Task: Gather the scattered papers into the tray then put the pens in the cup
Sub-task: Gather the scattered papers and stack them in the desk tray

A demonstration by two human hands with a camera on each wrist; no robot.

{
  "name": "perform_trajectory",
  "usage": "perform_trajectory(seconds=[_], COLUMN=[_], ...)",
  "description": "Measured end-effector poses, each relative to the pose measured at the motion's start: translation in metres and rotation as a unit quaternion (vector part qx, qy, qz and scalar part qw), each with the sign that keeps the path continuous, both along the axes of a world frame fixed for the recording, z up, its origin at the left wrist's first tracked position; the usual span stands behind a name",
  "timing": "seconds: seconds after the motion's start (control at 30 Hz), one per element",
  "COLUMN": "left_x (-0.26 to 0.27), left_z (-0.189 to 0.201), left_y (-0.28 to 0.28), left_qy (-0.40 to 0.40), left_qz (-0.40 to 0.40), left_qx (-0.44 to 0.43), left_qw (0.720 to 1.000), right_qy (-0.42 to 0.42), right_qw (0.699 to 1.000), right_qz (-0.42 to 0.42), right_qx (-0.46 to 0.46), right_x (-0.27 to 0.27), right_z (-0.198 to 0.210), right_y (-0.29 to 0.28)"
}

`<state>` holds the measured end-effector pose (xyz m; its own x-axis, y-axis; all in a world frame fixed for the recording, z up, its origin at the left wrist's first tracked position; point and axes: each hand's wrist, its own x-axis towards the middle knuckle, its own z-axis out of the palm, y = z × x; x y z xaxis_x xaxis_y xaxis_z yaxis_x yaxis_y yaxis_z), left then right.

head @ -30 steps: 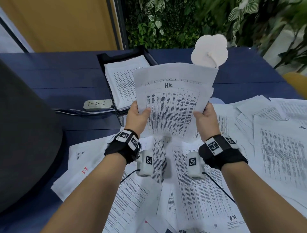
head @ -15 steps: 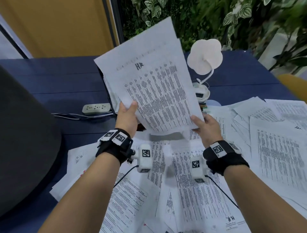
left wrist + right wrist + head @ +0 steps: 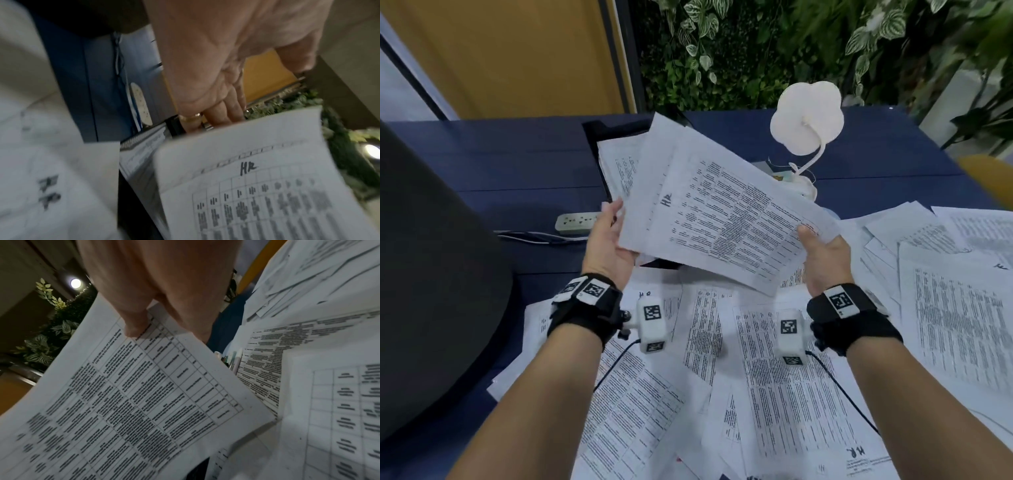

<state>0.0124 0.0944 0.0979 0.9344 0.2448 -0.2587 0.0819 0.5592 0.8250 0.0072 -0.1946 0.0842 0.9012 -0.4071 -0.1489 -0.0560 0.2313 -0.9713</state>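
A sheaf of papers [image 3: 715,212] is held above the blue table [image 3: 493,164], over the near end of the black tray [image 3: 594,132]. Its long axis runs from the far left, above the tray, down to the near right, and the sheets lie tilted with the printed side up. At least three fanned sheets show at the far end; the exact count cannot be told. "HR" is handwritten on the top sheet, beside a printed table whose small text is too blurred to read.

The left hand [image 3: 607,245] holds the sheaf's left edge, fingers beneath and mostly straight in the wrist view, a gold ring [image 3: 191,117] on one of them. The right hand [image 3: 825,257] pinches the near right corner, thumb [image 3: 135,324] pressed on top and fingers hidden below.

The tray already holds printed sheets [image 3: 619,164]. Many loose papers [image 3: 774,377] cover the near and right table, overlapping; one bears "HR" near the bottom edge. One white flower-shaped lamp [image 3: 806,118] stands right of the tray, one power strip [image 3: 577,222] lies to its left
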Motion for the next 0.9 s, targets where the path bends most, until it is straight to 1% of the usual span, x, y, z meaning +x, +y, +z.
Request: perform_trajectory(seconds=[0.07, 0.1, 0.17, 0.23, 0.3, 0.37, 0.47, 0.53, 0.6, 0.63, 0.67, 0.73, 0.77, 0.8, 0.83, 0.87, 0.9], left_x=[-0.001, 0.0, -0.001, -0.003, -0.003, -0.003, -0.001, 0.001, 0.004, 0.004, 0.005, 0.006, 0.007, 0.008, 0.009, 0.009, 0.01], left_z=[0.002, 0.003, 0.0, -0.003, -0.009, -0.014, -0.018, -0.013, -0.011, -0.008, -0.005, 0.001, 0.004, 0.009, 0.013, 0.016, 0.018], left_y=[0.006, 0.007, 0.008, 0.005, 0.002, -0.002, -0.007, -0.009, -0.008, -0.008, -0.007, -0.007, -0.007, -0.008, -0.009, -0.011, -0.013], left_qy=[-0.008, -0.013, -0.026, -0.031, -0.015, 0.008, 0.017, 0.014, 0.0, -0.011, -0.02, -0.032, -0.037, -0.046, -0.054, -0.061, -0.062], left_qz=[-0.023, -0.046, -0.083, -0.085, -0.069, -0.052, -0.046, -0.043, -0.052, -0.063, -0.072, -0.089, -0.094, -0.1, -0.108, -0.117, -0.119], left_qx=[0.053, 0.101, 0.211, 0.287, 0.331, 0.347, 0.393, 0.411, 0.425, 0.434, 0.441, 0.444, 0.443, 0.442, 0.442, 0.44, 0.441], left_qw=[0.998, 0.994, 0.974, 0.954, 0.941, 0.936, 0.918, 0.911, 0.904, 0.899, 0.895, 0.891, 0.891, 0.89, 0.889, 0.888, 0.888], right_qy=[-0.01, -0.013, -0.015, -0.01, 0.002, 0.011, -0.003, -0.014, -0.003, 0.01, 0.029, 0.068, 0.076, 0.075, 0.069, 0.061, 0.052], right_qw=[1.0, 1.0, 0.999, 0.999, 0.998, 0.994, 0.989, 0.976, 0.941, 0.914, 0.875, 0.779, 0.738, 0.707, 0.689, 0.682, 0.686], right_qz=[0.004, 0.007, 0.009, 0.006, 0.011, 0.026, 0.038, 0.029, 0.016, 0.015, 0.021, 0.049, 0.066, 0.083, 0.099, 0.114, 0.129], right_qx=[-0.012, -0.018, -0.03, -0.03, -0.058, -0.109, -0.146, -0.216, -0.338, -0.406, -0.482, -0.621, -0.668, -0.698, -0.715, -0.72, -0.714], right_x=[0.0, 0.001, 0.002, 0.002, 0.002, 0.002, 0.002, 0.003, 0.004, 0.004, 0.006, 0.01, 0.012, 0.013, 0.014, 0.015, 0.015], right_z=[0.0, 0.0, -0.003, -0.008, -0.014, -0.019, -0.016, -0.008, 0.004, 0.011, 0.017, 0.027, 0.029, 0.033, 0.036, 0.038, 0.039], right_y=[-0.002, -0.003, -0.004, -0.003, -0.004, -0.005, -0.007, -0.006, -0.006, -0.005, -0.004, -0.001, 0.002, 0.005, 0.008, 0.011, 0.013])
